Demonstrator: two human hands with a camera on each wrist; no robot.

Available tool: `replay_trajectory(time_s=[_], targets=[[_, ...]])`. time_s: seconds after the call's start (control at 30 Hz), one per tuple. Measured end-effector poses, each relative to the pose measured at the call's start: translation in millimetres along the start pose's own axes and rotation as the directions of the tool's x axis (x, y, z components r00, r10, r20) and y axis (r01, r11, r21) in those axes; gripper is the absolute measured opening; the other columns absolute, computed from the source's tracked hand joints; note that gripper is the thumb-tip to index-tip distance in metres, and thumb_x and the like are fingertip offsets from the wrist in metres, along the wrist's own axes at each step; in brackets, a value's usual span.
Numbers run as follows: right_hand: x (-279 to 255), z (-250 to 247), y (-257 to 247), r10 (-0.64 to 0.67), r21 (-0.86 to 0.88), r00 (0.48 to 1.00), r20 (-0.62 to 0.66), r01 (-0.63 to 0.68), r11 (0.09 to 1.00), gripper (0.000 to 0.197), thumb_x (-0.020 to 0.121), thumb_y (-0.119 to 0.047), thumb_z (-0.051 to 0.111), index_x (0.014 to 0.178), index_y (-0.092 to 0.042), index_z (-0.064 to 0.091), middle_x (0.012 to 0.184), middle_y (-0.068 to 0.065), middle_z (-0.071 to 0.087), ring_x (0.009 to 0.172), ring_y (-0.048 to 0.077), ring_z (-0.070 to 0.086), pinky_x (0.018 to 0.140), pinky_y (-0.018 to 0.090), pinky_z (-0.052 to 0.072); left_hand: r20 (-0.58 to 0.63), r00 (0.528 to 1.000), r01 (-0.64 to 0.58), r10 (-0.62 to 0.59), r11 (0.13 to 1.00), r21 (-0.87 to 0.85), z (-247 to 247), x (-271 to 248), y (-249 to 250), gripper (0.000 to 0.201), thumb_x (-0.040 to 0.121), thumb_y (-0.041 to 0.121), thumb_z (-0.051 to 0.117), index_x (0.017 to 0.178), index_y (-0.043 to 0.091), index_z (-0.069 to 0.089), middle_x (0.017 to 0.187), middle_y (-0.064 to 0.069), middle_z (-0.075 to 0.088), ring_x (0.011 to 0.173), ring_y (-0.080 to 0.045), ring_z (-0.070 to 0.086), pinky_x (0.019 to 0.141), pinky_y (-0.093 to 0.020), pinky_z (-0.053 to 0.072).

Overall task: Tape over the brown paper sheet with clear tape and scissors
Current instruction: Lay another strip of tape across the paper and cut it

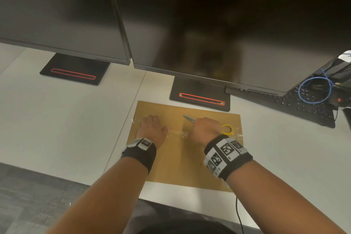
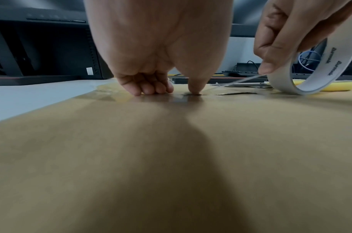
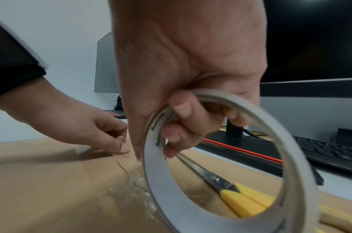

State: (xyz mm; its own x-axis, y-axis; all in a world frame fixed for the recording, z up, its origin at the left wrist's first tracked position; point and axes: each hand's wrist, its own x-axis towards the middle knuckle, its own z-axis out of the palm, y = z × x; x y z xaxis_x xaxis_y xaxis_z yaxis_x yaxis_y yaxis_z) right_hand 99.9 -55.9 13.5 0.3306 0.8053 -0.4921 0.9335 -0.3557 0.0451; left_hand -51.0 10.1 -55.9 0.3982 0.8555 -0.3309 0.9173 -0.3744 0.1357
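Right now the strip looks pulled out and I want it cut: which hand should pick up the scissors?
Probably the right hand. The scissors lie just beyond it, while the left hand presses the tape strip onto the brown paper. It must first put down the tape roll.

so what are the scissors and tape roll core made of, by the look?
Scissors: blades look like bare steel, grey with a pivot screw; handles seem matte yellow plastic. Roll core: dull pale grey with dark print, likely cardboard, though plastic can't be ruled out.
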Motion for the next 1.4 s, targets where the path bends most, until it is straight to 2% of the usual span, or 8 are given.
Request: replay_trajectory(time_s=[0.2, 0.4, 0.5, 0.6, 0.77, 0.87, 1.07, 1.4], targets=[[-8, -5, 17, -0.072, 0.134, 0.997, -0.018, 0.074, 0.988, 0.039, 0.089, -0.046, 0.043, 0.109, -0.017, 0.057, 0.103, 0.007, 0.065, 0.085, 0.026, 0.055, 0.073, 0.032, 0.040, -0.049, 0.999, 0.016, -0.013, 0.998, 0.059, 1, -9, 7, 0.067, 0.094, 0.059, 0.030, 0.131, 0.004, 0.041, 0.130, -0.013, 0.049, 0.120, -0.030, 0.045, 0.098, -0.039, 0.040], [-11, -5, 34, -0.092, 0.262, 0.995, 0.048, 0.076, 0.962, 0.031, 0.088, -0.050, 0.044, 0.086, -0.024, 0.061, 0.098, 0.001, 0.062, 0.098, 0.025, 0.057, 0.075, 0.032, 0.043, -0.075, 0.997, 0.040, -0.032, 0.994, 0.102, 5, -10, 11, 0.079, 0.088, 0.071, 0.028, 0.130, 0.005, 0.041, 0.130, -0.012, 0.049, 0.119, -0.028, 0.046, 0.097, -0.037, 0.041], [-13, -4, 31, -0.089, 0.230, 0.995, 0.054, 0.074, 0.970, 0.036, 0.088, -0.049, 0.047, 0.098, -0.022, 0.068, 0.104, 0.002, 0.064, 0.095, 0.023, 0.057, 0.065, 0.027, 0.038, -0.086, 0.996, 0.043, -0.033, 0.992, 0.120, 5, -11, 11, 0.080, 0.087, 0.072, 0.028, 0.130, 0.005, 0.041, 0.129, -0.012, 0.049, 0.119, -0.028, 0.047, 0.097, -0.037, 0.040], [-14, -4, 21, -0.061, 0.192, 0.997, 0.041, 0.052, 0.980, 0.036, 0.088, -0.047, 0.048, 0.092, -0.018, 0.069, 0.090, 0.001, 0.062, 0.082, 0.022, 0.052, 0.051, 0.022, 0.024, -0.095, 0.995, 0.049, -0.038, 0.991, 0.122, 5, -11, 10, 0.082, 0.087, 0.072, 0.029, 0.131, 0.004, 0.040, 0.130, -0.012, 0.049, 0.119, -0.029, 0.046, 0.099, -0.037, 0.040], [-11, -2, 20, 0.041, 0.104, 0.998, 0.041, -0.045, 0.994, 0.026, 0.087, -0.037, 0.052, 0.097, -0.014, 0.061, 0.082, 0.001, 0.056, 0.075, 0.022, 0.054, 0.053, 0.023, 0.031, -0.090, 0.995, 0.059, -0.048, 0.992, 0.113, 7, -11, 10, 0.083, 0.087, 0.073, 0.030, 0.132, 0.004, 0.040, 0.131, -0.013, 0.049, 0.120, -0.029, 0.046, 0.099, -0.037, 0.040], [-10, -1, 22, 0.066, 0.084, 0.996, 0.062, -0.071, 0.994, 0.028, 0.089, -0.035, 0.052, 0.104, -0.013, 0.061, 0.083, 0.001, 0.055, 0.075, 0.022, 0.053, 0.063, 0.027, 0.037, -0.085, 0.995, 0.053, -0.044, 0.992, 0.111, 6, -10, 13, 0.077, 0.089, 0.069, 0.030, 0.131, 0.006, 0.040, 0.130, -0.011, 0.048, 0.119, -0.029, 0.047, 0.097, -0.038, 0.040], [-9, -1, 24, 0.029, 0.057, 0.995, 0.094, -0.035, 0.998, 0.043, 0.088, -0.051, 0.052, 0.102, -0.012, 0.060, 0.085, 0.002, 0.056, 0.076, 0.022, 0.054, 0.065, 0.029, 0.039, -0.038, 0.982, -0.184, 0.184, 0.983, 0.000, 16, -9, 31, 0.036, 0.102, 0.030, 0.031, 0.126, 0.008, 0.045, 0.128, -0.010, 0.050, 0.117, -0.026, 0.047, 0.096, -0.036, 0.039], [-8, 4, 27, 0.011, 0.070, 0.998, 0.061, -0.015, 0.997, 0.045, 0.086, -0.053, 0.052, 0.102, -0.012, 0.062, 0.085, 0.002, 0.057, 0.076, 0.022, 0.053, 0.065, 0.030, 0.039, -0.105, 0.976, -0.190, 0.191, 0.982, 0.014, 21, -11, 29, 0.040, 0.097, 0.044, 0.036, 0.114, 0.011, 0.050, 0.118, -0.007, 0.053, 0.107, -0.024, 0.049, 0.090, -0.034, 0.042]])
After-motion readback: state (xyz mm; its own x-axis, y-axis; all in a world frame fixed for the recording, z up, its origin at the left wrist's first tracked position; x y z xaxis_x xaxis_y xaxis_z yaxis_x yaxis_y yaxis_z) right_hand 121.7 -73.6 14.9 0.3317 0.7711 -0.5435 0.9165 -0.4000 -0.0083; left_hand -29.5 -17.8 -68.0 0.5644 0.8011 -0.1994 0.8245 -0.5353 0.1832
